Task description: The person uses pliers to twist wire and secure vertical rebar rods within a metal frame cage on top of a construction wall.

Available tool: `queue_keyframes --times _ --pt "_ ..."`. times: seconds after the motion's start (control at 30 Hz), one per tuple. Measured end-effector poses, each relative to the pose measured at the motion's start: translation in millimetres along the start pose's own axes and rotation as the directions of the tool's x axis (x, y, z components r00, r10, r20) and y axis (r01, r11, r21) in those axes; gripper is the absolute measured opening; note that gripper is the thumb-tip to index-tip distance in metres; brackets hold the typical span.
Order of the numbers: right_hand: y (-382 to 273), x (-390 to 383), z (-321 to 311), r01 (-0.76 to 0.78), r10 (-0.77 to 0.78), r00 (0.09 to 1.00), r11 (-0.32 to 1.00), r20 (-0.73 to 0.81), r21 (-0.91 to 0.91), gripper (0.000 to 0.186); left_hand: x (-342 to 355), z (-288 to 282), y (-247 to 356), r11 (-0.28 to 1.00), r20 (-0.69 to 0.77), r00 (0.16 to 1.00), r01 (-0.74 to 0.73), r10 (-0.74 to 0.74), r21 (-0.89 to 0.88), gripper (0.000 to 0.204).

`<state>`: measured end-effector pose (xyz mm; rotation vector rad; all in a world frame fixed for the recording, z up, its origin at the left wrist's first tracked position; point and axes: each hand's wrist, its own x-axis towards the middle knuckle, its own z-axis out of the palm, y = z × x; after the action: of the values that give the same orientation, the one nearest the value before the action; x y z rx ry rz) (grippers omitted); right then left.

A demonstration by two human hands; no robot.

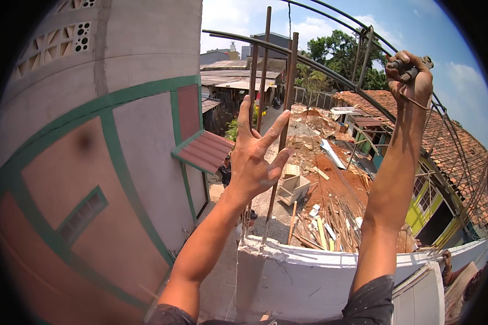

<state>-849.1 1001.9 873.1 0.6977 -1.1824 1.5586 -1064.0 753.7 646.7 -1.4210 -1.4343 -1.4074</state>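
My left hand is raised with fingers spread, just in front of upright rusty steel bars that rise from a broken white concrete wall top; whether a fingertip touches a bar I cannot tell. My right hand is raised higher at the upper right, wrapped round a dark metal tool with stubby rod-like ends, a thin rusty loop hanging by the wrist. Long curved dark steel bars arch overhead, passing behind my right hand.
A building with green trim and a small red awning stands left. Below lie rubble, planks and red soil. A tiled-roof house is right. Another person's hand shows at lower right; a partly hidden person stands below left.
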Motion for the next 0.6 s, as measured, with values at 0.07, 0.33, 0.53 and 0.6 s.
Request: queue_keyframes --times 0.07,0.33,0.53,0.6 --pt "3.1 -0.1 8.2 0.017 -0.022 0.994 0.999 -0.108 -0.042 0.007 2.1 2.9 -7.2 0.980 -0.096 0.984 -0.132 0.148 0.151 0.088" --pt "1.8 7.6 -4.5 0.035 -0.036 0.999 0.999 -0.038 -0.029 0.007 4.1 -1.8 -6.0 0.999 -0.030 0.998 0.050 -0.050 -0.005 0.115" --pt "4.5 2.8 8.7 0.081 -0.083 0.995 0.996 -0.062 -0.040 0.008 9.9 -4.9 -18.1 0.932 -0.028 0.990 0.124 -0.141 -0.341 0.126" --pt "2.5 5.3 5.3 0.107 -0.112 0.989 0.992 -0.099 -0.061 0.008 11.0 -2.8 -14.2 0.904 -0.075 0.982 0.128 -0.173 -0.407 0.122"
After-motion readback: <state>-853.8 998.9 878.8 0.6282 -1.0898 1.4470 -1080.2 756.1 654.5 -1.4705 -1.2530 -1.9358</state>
